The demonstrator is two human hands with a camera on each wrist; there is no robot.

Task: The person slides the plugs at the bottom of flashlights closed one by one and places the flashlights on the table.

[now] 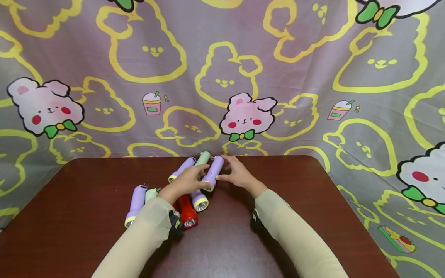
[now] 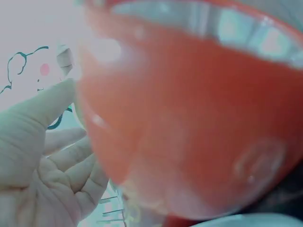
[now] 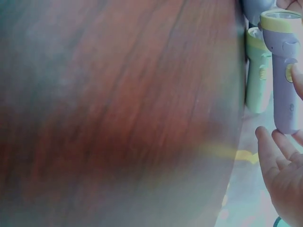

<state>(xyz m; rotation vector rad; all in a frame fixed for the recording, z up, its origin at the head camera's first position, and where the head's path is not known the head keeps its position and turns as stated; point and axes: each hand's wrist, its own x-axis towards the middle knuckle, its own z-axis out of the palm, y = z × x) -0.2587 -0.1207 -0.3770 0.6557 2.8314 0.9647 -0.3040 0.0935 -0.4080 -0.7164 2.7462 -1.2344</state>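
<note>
At the table's far side, both hands are at one purple flashlight (image 1: 214, 170) with a yellow-rimmed head. My right hand (image 1: 240, 174) pinches it from the right. In the right wrist view its thumb (image 3: 297, 78) lies by the yellow switch, with fingertips at the tail end. From the left, my left hand (image 1: 187, 180) has thumb and index finger about the head end. A green flashlight (image 1: 203, 158) lies just behind. Another purple flashlight (image 1: 185, 166) is beyond the left hand. A blurred red flashlight (image 2: 180, 109) fills most of the left wrist view, hiding the left fingertips' contact.
Near the left forearm lie a red flashlight (image 1: 187, 211), a purple one (image 1: 199, 200), another purple one (image 1: 137, 202) and a partly covered green one (image 1: 151, 194). The brown table (image 1: 226, 247) ends at a patterned cloth (image 1: 299, 127) behind.
</note>
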